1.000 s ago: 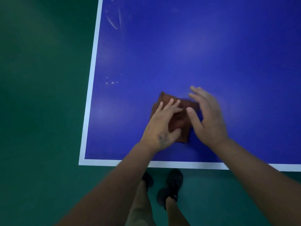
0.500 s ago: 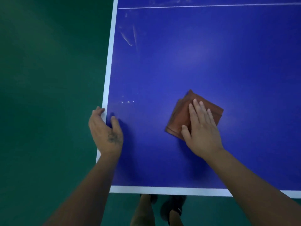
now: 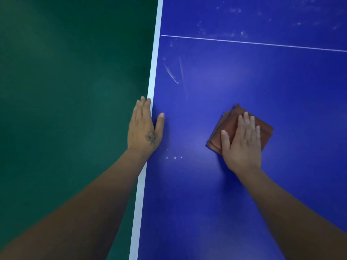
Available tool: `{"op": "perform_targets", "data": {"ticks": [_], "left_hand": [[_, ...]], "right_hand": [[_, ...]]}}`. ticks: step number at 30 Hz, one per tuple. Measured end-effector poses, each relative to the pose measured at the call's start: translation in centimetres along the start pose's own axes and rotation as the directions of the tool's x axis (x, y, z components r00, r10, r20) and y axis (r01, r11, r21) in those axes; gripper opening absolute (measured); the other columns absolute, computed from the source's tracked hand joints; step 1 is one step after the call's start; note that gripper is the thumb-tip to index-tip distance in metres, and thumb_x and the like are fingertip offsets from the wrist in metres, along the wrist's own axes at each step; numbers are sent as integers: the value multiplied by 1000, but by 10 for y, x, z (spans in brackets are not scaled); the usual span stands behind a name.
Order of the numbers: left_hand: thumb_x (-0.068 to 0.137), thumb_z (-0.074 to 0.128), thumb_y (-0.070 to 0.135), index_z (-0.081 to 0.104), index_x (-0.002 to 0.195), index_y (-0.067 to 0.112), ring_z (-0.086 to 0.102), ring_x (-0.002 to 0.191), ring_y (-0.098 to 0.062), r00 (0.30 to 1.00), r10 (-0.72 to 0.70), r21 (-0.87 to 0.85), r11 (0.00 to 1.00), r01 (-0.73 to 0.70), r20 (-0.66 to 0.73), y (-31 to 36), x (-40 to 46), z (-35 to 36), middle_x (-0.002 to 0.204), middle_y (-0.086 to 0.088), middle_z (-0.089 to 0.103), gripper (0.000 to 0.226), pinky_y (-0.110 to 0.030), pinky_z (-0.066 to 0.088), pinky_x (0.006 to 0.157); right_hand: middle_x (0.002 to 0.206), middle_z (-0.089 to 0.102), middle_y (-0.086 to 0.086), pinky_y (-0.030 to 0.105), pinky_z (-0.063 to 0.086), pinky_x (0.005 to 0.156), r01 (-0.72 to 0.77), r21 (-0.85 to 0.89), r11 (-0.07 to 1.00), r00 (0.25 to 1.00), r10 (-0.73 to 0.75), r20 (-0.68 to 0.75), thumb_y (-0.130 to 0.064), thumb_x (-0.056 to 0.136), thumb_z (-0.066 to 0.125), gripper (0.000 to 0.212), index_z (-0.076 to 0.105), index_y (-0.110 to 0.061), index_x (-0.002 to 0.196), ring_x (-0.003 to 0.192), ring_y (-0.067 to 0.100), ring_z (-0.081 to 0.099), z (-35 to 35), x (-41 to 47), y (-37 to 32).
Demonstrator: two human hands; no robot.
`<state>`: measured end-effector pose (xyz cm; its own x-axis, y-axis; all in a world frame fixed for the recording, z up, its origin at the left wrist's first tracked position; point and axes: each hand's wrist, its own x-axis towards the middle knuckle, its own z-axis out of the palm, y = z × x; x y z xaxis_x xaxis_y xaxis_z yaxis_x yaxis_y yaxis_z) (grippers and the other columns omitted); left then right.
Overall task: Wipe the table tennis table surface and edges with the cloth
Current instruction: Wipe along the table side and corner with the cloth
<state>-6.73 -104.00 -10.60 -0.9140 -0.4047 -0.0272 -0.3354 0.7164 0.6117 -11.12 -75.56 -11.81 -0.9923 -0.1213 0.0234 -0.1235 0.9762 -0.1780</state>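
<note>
The blue table tennis table (image 3: 244, 76) fills the right of the view, with a white edge line (image 3: 153, 76) down its left side. A folded brown cloth (image 3: 230, 126) lies flat on the blue surface. My right hand (image 3: 242, 139) presses on the cloth with the palm down and fingers spread. My left hand (image 3: 143, 126) rests on the table's left edge, fingers over the outer side and thumb on the blue top. White smears (image 3: 171, 74) and small specks (image 3: 173, 158) mark the surface near the edge.
Green floor (image 3: 65, 91) lies to the left of the table. A thin white centre line (image 3: 253, 43) crosses the table farther away, with more pale smudges (image 3: 234, 32) beyond it.
My left hand left the cloth and went left to the table's side edge. My right hand stays flat on the cloth. The view moved forward, so the near end line and my feet are out of sight.
</note>
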Motion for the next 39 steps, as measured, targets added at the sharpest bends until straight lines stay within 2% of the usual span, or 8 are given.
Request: {"op": "perform_targets", "data": {"ticks": [5,8,15,22,28,33,36,39], "left_hand": [[112,44,48,19,171,10,8,167,-17,997,-44,-69,996,48,60,4,19,8,181,-4,8,75,-39,19,134],[110,40,55,12,172,8,7,167,-17,996,-20,-16,1000,21,82,1,28,11,181,-3,-1,82,-38,24,132],[107,29,67,1,171,7,-5,167,-18,993,27,149,988,-44,112,-2,62,18,181,-7,-9,92,-38,10,136],[106,29,71,4,172,8,2,168,-21,996,21,223,974,-40,91,-4,71,26,181,-5,-6,95,-38,17,135],[107,31,70,7,172,9,8,167,-22,996,16,249,968,-37,87,-3,72,26,181,-5,-2,93,-40,24,133],[105,29,71,7,172,10,8,167,-21,996,13,259,965,-35,86,-3,71,27,181,-4,0,92,-40,24,133],[105,26,72,5,173,13,5,167,-19,996,8,260,965,-31,87,-4,72,27,181,-1,-2,92,-38,22,134],[105,28,71,6,172,12,5,167,-18,996,8,260,965,-30,86,-5,72,28,181,0,-2,92,-38,21,134]], "right_hand": [[175,11,9,46,1,132,7,-43,999,1000,-6,17,-54,101,27,82,18,-3,165,163,23,4,1,39,-9],[175,12,7,45,0,132,50,-24,998,998,-49,49,-53,92,24,88,18,-5,165,162,22,5,-2,76,-11],[175,10,4,46,-1,131,69,12,998,983,-70,171,-53,85,33,93,16,-12,167,162,22,2,-12,185,-6],[174,15,12,49,5,131,18,-71,997,998,-14,64,-59,91,30,91,19,-8,165,162,29,9,-2,260,-5],[174,16,11,48,5,131,190,-57,980,977,-183,105,-56,88,28,90,21,-9,165,161,28,10,9,304,-86],[175,12,6,44,2,132,447,-16,894,884,-439,160,-56,90,29,89,18,-13,166,162,23,7,23,297,-166],[175,10,2,42,2,132,554,28,832,818,-550,171,-50,91,29,85,18,-13,167,162,18,5,22,287,-164],[175,10,4,45,2,132,490,32,871,866,-490,97,-48,97,32,81,16,-12,167,162,21,5,17,285,-115]]}}
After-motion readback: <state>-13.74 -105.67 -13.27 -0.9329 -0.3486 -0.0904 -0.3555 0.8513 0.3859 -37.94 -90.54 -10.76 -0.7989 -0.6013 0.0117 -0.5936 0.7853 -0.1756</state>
